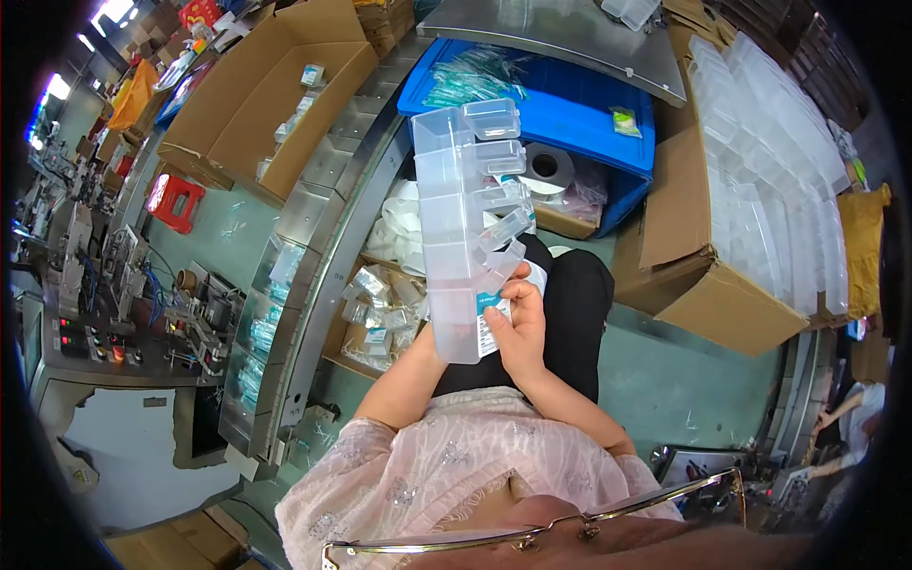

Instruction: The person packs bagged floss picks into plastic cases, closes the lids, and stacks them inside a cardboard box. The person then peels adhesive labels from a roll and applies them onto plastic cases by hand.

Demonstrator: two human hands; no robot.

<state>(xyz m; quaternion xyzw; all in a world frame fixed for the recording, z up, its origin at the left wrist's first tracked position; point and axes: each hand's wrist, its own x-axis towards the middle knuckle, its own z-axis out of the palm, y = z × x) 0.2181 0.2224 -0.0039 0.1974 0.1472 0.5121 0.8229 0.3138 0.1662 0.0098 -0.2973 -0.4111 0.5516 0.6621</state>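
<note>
In front of my lap stands a long, translucent plastic compartment box [451,228], tilted upward, with a row of small flip lids [501,157] hanging open along its right side. My left hand reaches behind the lower part of the box [435,344] and grips it; its fingers are mostly hidden by the plastic. With the thumb on its front, my right hand [521,328] pinches a white-and-teal label [488,323] at the box's lower right edge. White paper [538,277] shows behind the right fingers.
On my left runs a metal conveyor [332,228] carrying small teal packs. A carton [372,334] of wrapped pieces sits below. Ahead is a blue bin [570,104] with a tape roll [547,167] under it. Cartons of translucent boxes [750,190] stand right; another carton [275,85] far left.
</note>
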